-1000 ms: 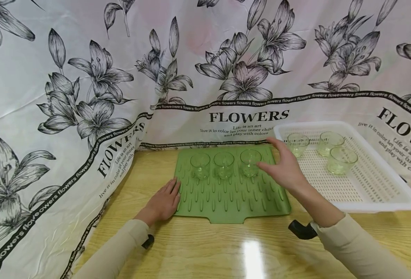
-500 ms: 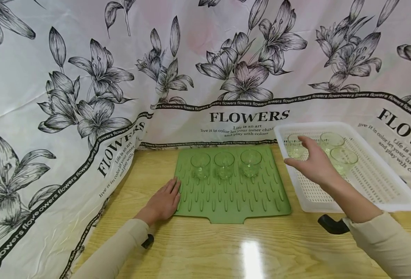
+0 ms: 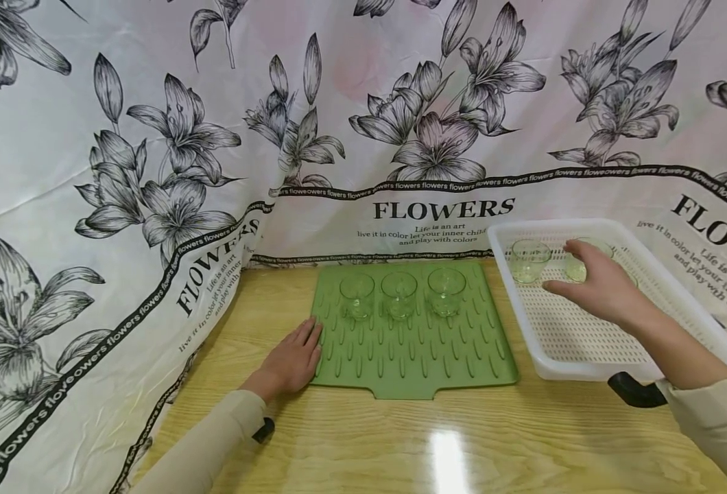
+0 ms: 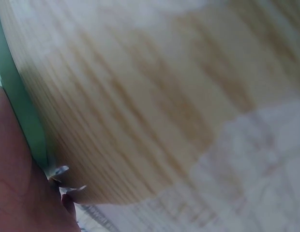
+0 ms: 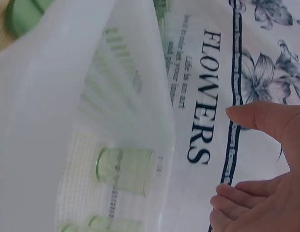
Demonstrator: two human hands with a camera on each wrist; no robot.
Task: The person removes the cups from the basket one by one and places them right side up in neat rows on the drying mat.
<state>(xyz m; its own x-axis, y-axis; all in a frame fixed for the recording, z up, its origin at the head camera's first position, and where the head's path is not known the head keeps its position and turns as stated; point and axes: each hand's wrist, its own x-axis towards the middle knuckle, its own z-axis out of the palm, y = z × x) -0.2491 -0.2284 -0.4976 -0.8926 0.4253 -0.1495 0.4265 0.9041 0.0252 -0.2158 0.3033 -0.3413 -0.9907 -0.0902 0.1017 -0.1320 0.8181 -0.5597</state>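
Note:
Three clear green-tinted glasses stand in a row on a green draining mat: a left glass, a middle glass and a right glass. My left hand lies with its fingers on the mat's left edge. Over a white basket my right hand is held with thumb and fingers spread, nothing between them. One basket glass shows at the back left; two more, a rear glass and a front one, are partly hidden behind the right hand. In the right wrist view a basket glass appears below the spread fingers.
The green mat lies on a wood-grain table, left of the basket. A flower-printed cloth hangs along the back and left side. Black straps or mounts sit at the wrists.
My right hand has moved rightward from beside the right glass on the mat to over the basket, fingers staying spread. The left hand has stayed at the mat's edge.

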